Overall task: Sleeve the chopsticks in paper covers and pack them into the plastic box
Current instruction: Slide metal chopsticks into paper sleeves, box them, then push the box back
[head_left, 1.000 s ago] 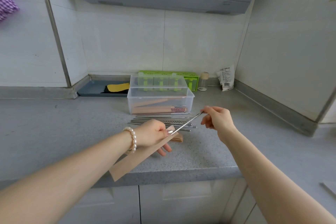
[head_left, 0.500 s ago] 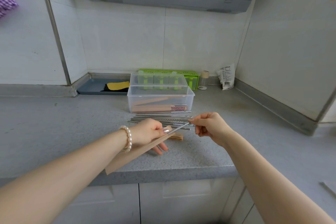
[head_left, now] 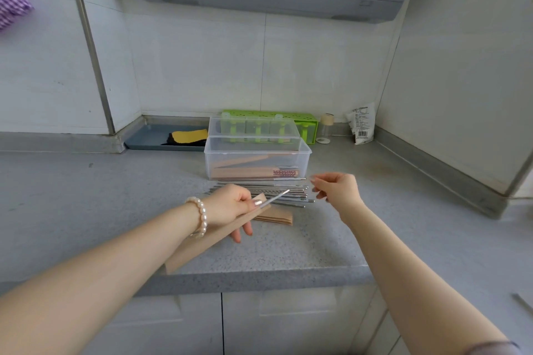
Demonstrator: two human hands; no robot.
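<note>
Now left hand (head_left: 230,204) grips paper cover (head_left: 202,242) w/ chopstick (head_left: 277,198) sticking out its far end. Right hand (head_left: 334,190) holds nothing, fingers loosely curled. Loose chopsticks (head_left: 259,192) lie on table (head_left: 86,196), just near of plastic box (head_left: 256,161).

Shiny metal chopsticks (head_left: 261,192); matt brown paper covers (head_left: 275,215); clear plastic box (head_left: 257,163)

I see soft, even daylight with a cool cast and only faint shadows under the forearms. My wide-angle lens bows the grey speckled stone countertop (head_left: 86,196) edge and the white tiled walls (head_left: 196,66) outward near the borders. The right hand (head_left: 336,190) smears slightly with motion blur. The clear plastic box (head_left: 256,163) shows mild sheen, without harsh glare.
</note>
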